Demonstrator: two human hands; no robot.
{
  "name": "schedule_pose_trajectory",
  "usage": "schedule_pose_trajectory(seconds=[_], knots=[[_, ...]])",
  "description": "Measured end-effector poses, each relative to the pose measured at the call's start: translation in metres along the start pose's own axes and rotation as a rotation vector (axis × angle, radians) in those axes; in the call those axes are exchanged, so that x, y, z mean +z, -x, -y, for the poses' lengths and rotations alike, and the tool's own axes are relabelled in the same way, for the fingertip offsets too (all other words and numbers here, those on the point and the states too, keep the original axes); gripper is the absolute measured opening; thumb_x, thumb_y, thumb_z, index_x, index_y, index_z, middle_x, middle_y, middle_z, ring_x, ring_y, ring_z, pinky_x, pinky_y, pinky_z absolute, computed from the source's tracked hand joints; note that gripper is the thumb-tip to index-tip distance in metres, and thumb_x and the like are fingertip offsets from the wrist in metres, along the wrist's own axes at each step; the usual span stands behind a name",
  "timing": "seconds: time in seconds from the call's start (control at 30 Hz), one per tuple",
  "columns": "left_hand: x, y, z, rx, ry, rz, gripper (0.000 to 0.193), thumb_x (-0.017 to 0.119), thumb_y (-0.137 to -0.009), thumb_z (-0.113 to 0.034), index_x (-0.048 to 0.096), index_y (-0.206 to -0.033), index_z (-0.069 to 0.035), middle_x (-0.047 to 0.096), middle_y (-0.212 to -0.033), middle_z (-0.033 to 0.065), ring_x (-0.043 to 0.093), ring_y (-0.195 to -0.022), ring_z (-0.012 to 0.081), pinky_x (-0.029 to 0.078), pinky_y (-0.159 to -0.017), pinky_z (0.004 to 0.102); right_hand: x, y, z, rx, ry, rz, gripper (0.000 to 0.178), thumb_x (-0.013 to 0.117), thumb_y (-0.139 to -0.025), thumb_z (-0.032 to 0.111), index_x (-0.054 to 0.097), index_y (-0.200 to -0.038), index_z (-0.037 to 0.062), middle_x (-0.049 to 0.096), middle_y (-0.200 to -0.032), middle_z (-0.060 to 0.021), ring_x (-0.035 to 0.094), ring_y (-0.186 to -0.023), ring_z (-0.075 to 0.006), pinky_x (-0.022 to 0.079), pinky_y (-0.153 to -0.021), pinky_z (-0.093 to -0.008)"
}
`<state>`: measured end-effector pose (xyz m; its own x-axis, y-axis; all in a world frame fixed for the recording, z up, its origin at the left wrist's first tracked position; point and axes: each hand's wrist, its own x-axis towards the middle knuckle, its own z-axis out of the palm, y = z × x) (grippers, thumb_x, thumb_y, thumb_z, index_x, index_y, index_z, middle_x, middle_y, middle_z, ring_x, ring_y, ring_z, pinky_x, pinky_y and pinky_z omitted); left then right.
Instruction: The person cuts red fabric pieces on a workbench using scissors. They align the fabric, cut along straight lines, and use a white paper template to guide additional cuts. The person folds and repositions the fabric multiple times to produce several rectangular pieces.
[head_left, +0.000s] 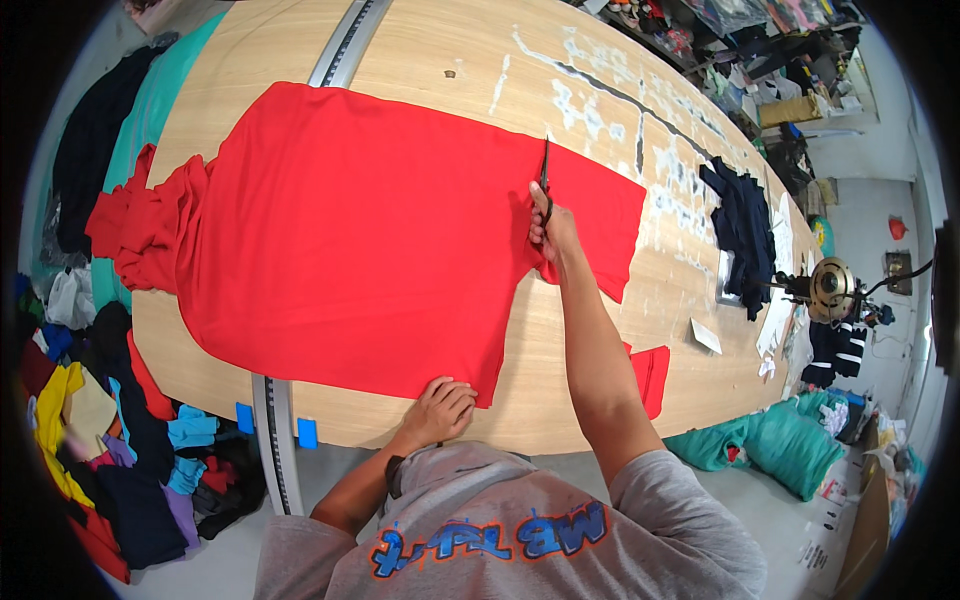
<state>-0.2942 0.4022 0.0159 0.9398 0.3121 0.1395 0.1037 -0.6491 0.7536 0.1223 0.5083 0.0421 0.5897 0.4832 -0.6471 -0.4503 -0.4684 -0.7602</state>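
Note:
A large piece of red fabric (360, 220) lies spread over the wooden table, its left end bunched in loose folds. My right hand (557, 232) grips black scissors (546, 165) near the cloth's right part, with the blades pointing at the far edge. A cut line runs there, and a narrower red panel (592, 205) lies right of it. Under my right hand the cloth is crumpled, and the wrist partly hides it. My left hand (440, 410) rests on the near edge of the fabric, close to its lower right corner, fingers bent loosely over the cloth.
A metal rail (272, 440) crosses the table's left side. Small folded red pieces (652, 380) lie at the near right edge. Farther right are dark garments (742, 235) and a round-headed machine (831, 285). Coloured cloth heaps (120, 450) and a green bundle (790, 450) flank the table.

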Motion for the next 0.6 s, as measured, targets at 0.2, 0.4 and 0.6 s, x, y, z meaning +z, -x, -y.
schedule_pose_trajectory(seconds=[0.2, 0.4, 0.6], knots=[[0.003, 0.002, 0.001, -0.012, 0.003, 0.003, 0.016, 0.077, -0.097, -0.02, 0.074, -0.11, -0.011, 0.075, -0.126, 0.002, 0.067, -0.127, 0.0207, 0.046, -0.119, 0.0474, 0.003, 0.002, 0.008, 0.007, -0.044, 0.001, 0.06, 0.089, -0.089, 0.065, 0.059, -0.084, 0.0135, 0.053, -0.073, 0.0013, 0.052, -0.056, -0.0118, 0.044, -0.051, -0.0302], [0.002, 0.002, 0.001, 0.01, -0.025, -0.003, 0.017, 0.077, -0.096, -0.02, 0.074, -0.11, -0.011, 0.075, -0.126, 0.002, 0.067, -0.126, 0.0208, 0.046, -0.119, 0.0482, 0.001, -0.016, 0.022, 0.011, -0.072, 0.009, 0.058, 0.092, -0.089, 0.061, 0.06, -0.087, 0.0124, 0.054, -0.072, 0.0018, 0.052, -0.055, -0.0117, 0.046, -0.051, -0.0281], [0.0, -0.003, -0.009, -0.013, -0.034, -0.039, 0.016, 0.078, -0.094, -0.017, 0.074, -0.108, -0.009, 0.074, -0.12, 0.0034, 0.067, -0.125, 0.0216, 0.045, -0.118, 0.047, -0.002, -0.019, 0.017, -0.037, 0.01, -0.016, 0.051, 0.092, -0.092, 0.052, 0.063, -0.084, 0.0104, 0.056, -0.069, 0.0011, 0.055, -0.055, -0.0114, 0.05, -0.05, -0.0295]])
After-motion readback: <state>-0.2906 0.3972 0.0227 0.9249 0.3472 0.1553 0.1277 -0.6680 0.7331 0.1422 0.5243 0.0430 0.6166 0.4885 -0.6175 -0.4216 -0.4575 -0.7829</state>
